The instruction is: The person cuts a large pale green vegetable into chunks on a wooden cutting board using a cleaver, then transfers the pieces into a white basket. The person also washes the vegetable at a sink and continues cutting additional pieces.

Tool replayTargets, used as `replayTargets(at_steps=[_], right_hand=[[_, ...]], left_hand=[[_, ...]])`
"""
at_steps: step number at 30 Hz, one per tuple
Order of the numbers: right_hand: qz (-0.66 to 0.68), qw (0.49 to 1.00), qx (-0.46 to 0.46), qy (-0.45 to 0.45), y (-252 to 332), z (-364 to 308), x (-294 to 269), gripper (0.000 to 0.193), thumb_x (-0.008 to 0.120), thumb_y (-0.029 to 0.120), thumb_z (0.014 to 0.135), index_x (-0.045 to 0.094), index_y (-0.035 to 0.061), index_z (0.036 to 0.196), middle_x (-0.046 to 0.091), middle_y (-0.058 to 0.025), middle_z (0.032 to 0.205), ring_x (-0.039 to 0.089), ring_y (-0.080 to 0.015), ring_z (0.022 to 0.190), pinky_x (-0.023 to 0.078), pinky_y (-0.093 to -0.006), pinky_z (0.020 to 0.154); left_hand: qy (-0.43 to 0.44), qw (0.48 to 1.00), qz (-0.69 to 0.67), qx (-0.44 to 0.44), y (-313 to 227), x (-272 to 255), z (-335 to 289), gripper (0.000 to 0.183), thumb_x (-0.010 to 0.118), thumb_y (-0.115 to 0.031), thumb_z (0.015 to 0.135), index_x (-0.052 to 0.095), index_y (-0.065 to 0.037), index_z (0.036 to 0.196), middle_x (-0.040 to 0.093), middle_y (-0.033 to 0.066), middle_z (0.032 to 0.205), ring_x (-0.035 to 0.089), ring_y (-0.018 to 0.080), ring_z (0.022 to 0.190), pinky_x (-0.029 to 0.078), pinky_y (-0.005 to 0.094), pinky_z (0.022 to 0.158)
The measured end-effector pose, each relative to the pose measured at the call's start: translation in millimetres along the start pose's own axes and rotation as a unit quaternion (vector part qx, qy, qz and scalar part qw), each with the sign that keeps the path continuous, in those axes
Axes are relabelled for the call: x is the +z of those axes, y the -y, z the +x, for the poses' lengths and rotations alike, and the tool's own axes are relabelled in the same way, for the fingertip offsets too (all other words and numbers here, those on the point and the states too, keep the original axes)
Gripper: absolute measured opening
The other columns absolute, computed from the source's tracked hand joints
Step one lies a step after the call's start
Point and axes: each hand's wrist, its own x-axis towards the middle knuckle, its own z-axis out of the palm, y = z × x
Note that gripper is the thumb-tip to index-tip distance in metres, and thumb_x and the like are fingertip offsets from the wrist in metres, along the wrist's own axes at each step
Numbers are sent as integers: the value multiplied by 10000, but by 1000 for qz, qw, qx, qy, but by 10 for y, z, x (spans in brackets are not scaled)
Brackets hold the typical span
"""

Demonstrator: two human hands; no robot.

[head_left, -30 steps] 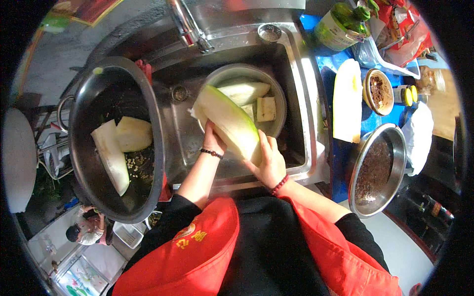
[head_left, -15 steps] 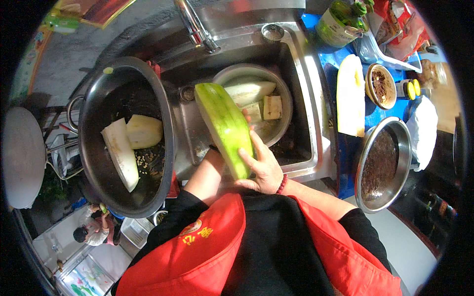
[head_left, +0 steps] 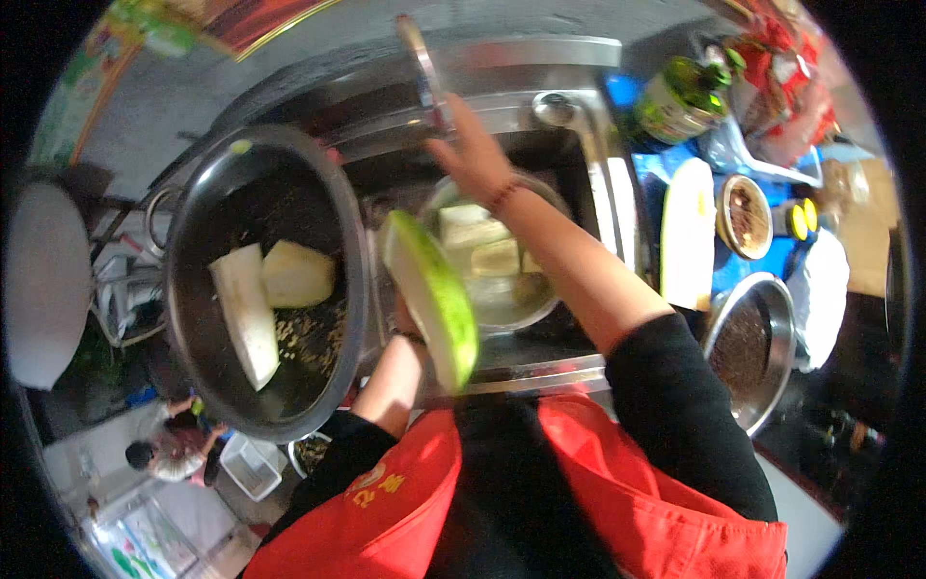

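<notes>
Holding a long green-skinned, white-fleshed melon wedge (head_left: 434, 294) upright over the front rim of the stainless steel sink (head_left: 588, 154), the left hand (head_left: 410, 323) is mostly hidden behind it but seems clenched on its lower part; gripped so low, the wet wedge could tip or slip into the round steel bowl of pale melon chunks (head_left: 492, 256) inside the sink. The right hand (head_left: 471, 154) reaches, fingers spread and grasping nothing, for the steel tap (head_left: 422, 68) behind the sink. Left of the sink, a big dark metal basin (head_left: 260, 280) carries two peeled pieces. Right of the sink, the cluttered blue worktop (head_left: 646, 183) bears a white cutting board (head_left: 687, 232)
</notes>
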Motion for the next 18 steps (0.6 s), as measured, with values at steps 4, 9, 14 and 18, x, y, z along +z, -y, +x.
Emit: replayTargets(at_steps=[4, 9, 14, 18], right_hand=[[40, 999, 5, -5, -105, 226, 340, 639, 696, 280, 859, 424, 29, 1380, 482, -257, 1342, 463, -414, 1256, 373, -433, 1069], [23, 995, -54, 84, -277, -8, 359, 420, 634, 330, 886, 642, -5, 1139, 548, -202, 1304, 540, -376, 1175, 444, -435, 1011], [81, 989, -75, 102, -226, 9, 363, 453, 551, 402, 956, 616, -10, 1135, 618, -208, 1169, 588, -388, 1083, 455, -409, 950], [134, 956, 206, 158, -156, -457, 108, 590, 594, 486, 911, 593, -11, 1229, 605, -187, 1264, 591, -323, 1153, 456, -371, 981]], left_hand=[[30, 999, -20, -27, -8, -39, 24, 508, 473, -541, 951, 566, -143, 1252, 639, 63, 1159, 633, 257, 984, 534, 408, 858], [41, 998, -21, -30, -42, -46, 208, 471, 479, -505, 962, 605, -111, 1186, 668, 53, 1106, 642, 242, 966, 537, 382, 835], [37, 999, -14, -10, -50, 37, 480, 457, 475, -501, 972, 609, -111, 1170, 668, 43, 1102, 641, 236, 967, 526, 395, 851], [78, 995, -62, -23, -84, 151, 658, 519, 480, -489, 972, 531, -90, 1300, 612, 87, 1242, 581, 286, 1132, 482, 449, 966]])
